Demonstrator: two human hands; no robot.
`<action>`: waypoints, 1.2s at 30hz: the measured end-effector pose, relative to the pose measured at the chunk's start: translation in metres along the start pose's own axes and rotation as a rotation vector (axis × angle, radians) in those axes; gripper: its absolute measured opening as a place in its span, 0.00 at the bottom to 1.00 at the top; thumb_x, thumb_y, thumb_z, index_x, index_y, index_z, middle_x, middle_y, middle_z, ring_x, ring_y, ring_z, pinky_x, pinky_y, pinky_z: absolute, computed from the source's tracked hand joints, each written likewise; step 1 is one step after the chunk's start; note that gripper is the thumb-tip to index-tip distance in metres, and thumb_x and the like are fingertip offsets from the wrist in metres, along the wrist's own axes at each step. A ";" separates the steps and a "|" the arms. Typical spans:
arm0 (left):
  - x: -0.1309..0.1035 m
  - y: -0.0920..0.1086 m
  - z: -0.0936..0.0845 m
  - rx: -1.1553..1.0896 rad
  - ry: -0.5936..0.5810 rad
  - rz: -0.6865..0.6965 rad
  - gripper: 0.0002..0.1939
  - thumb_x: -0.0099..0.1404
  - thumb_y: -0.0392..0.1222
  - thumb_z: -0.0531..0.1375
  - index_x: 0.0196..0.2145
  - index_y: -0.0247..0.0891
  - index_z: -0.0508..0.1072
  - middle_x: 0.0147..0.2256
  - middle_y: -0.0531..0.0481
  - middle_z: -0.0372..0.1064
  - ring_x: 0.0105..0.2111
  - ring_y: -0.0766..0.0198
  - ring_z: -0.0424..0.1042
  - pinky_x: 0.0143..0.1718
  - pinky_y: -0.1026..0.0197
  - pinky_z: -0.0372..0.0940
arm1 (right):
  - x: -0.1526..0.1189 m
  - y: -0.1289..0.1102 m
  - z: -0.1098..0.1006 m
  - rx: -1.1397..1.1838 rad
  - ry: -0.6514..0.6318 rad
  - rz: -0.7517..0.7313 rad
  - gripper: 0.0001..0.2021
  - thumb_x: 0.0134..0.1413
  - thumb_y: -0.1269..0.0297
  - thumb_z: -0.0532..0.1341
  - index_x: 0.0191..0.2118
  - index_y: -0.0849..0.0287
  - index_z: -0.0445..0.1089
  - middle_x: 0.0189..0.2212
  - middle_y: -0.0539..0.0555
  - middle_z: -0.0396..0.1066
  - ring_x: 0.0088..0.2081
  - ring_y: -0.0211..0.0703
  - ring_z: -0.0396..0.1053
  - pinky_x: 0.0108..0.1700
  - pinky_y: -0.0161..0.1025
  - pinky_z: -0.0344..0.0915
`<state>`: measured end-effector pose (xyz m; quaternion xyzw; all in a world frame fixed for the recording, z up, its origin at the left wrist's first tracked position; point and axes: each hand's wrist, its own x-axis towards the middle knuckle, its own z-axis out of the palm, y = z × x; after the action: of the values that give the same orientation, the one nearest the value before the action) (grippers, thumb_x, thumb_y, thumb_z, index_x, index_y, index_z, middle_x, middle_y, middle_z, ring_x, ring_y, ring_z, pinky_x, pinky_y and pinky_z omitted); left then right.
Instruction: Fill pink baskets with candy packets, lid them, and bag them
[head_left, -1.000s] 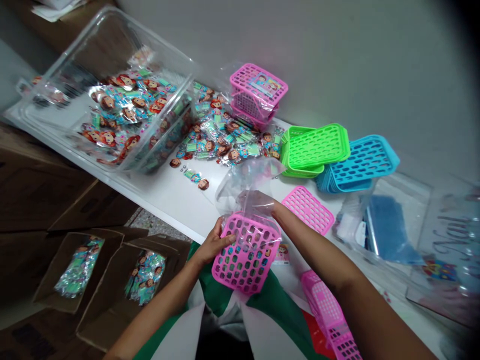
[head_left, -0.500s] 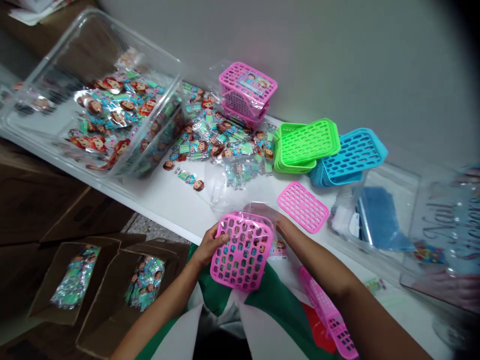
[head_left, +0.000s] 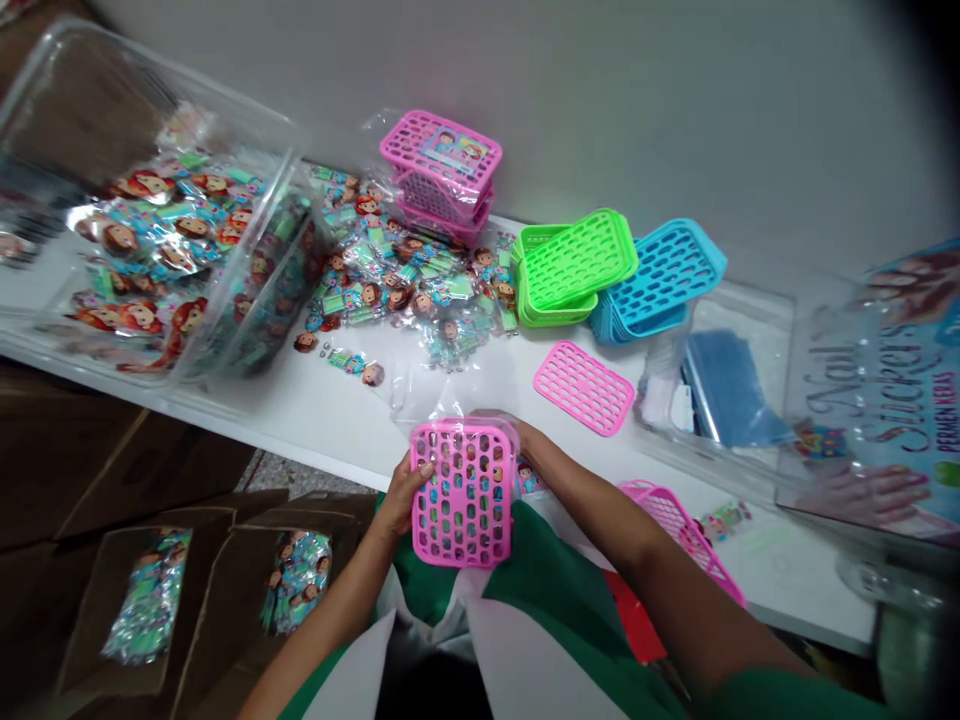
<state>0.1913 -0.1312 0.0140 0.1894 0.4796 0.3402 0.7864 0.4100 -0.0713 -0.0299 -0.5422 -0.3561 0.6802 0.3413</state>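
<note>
My left hand [head_left: 403,494] grips the left edge of a pink plastic basket [head_left: 461,500], its thumb on the perforated lid. Small colourful packets show through the lid holes. A clear plastic bag [head_left: 431,388] covers the far end of the basket and spreads onto the table beyond. My right hand [head_left: 523,440] reaches behind the basket's upper right corner, at the bag; its fingers are hidden. By my right wrist lies a printed card [head_left: 528,478], partly covered. A loose pink lid [head_left: 583,388] rests flat on the table to the right.
Doll-print packets [head_left: 405,270] are heaped beside a clear bin [head_left: 187,375]. Behind stand bagged pink baskets [head_left: 442,180], green baskets [head_left: 555,305] and blue baskets [head_left: 645,320]. A pink basket [head_left: 682,525] sits beyond my right forearm. Cardboard boxes [head_left: 217,610] stand below the table's left edge.
The view has swung right, so the table things sit further left. The held basket has turned slightly straighter, still in my left hand. My right hand stays behind it at the bag.
</note>
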 end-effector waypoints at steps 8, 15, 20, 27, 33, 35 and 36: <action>0.002 -0.007 -0.007 -0.018 0.044 -0.013 0.26 0.56 0.47 0.64 0.50 0.36 0.66 0.37 0.45 0.76 0.34 0.54 0.76 0.39 0.53 0.69 | -0.057 0.012 -0.007 -0.158 0.540 -0.307 0.15 0.56 0.58 0.56 0.47 0.57 0.65 0.41 0.55 0.69 0.39 0.40 0.68 0.46 0.41 0.66; 0.006 -0.009 -0.005 0.004 0.010 -0.029 0.27 0.56 0.48 0.64 0.50 0.33 0.65 0.33 0.45 0.76 0.30 0.56 0.76 0.36 0.54 0.69 | -0.072 -0.002 -0.020 -0.751 0.335 -0.750 0.13 0.60 0.68 0.53 0.49 0.57 0.68 0.42 0.58 0.71 0.43 0.45 0.67 0.45 0.46 0.66; 0.004 -0.010 -0.006 -0.003 0.021 -0.048 0.24 0.57 0.48 0.63 0.48 0.32 0.67 0.33 0.43 0.76 0.30 0.55 0.76 0.36 0.53 0.69 | -0.072 0.003 -0.021 -0.895 0.388 -0.902 0.12 0.60 0.71 0.53 0.46 0.58 0.69 0.33 0.56 0.73 0.34 0.44 0.67 0.37 0.44 0.65; 0.004 -0.016 -0.007 -0.086 0.091 -0.084 0.25 0.56 0.46 0.64 0.50 0.37 0.67 0.34 0.47 0.76 0.31 0.55 0.76 0.39 0.52 0.69 | -0.085 0.016 -0.013 -0.844 0.420 -0.826 0.11 0.60 0.71 0.54 0.46 0.56 0.70 0.33 0.55 0.74 0.34 0.45 0.68 0.37 0.44 0.66; 0.004 -0.016 -0.009 -0.090 0.065 -0.168 0.26 0.57 0.47 0.62 0.51 0.36 0.65 0.38 0.44 0.75 0.35 0.53 0.76 0.39 0.53 0.69 | -0.087 0.015 -0.014 -0.715 0.330 -0.680 0.11 0.60 0.67 0.53 0.43 0.54 0.72 0.35 0.54 0.74 0.38 0.44 0.70 0.41 0.44 0.67; 0.003 -0.017 -0.007 -0.069 0.038 -0.103 0.26 0.56 0.45 0.63 0.51 0.37 0.65 0.39 0.45 0.74 0.36 0.54 0.75 0.39 0.54 0.69 | -0.088 0.014 -0.013 -0.635 0.359 -0.567 0.11 0.60 0.65 0.53 0.44 0.54 0.71 0.37 0.54 0.73 0.40 0.44 0.70 0.43 0.44 0.67; 0.003 -0.018 -0.006 -0.054 0.024 -0.060 0.25 0.56 0.43 0.63 0.51 0.38 0.64 0.40 0.46 0.74 0.37 0.55 0.75 0.39 0.55 0.68 | -0.088 0.014 -0.012 -0.567 0.375 -0.502 0.12 0.61 0.63 0.52 0.45 0.54 0.71 0.39 0.54 0.73 0.41 0.44 0.70 0.44 0.43 0.67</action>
<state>0.1930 -0.1412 -0.0021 0.1497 0.4850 0.3313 0.7953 0.4364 -0.1520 0.0003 -0.6253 -0.5820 0.3407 0.3927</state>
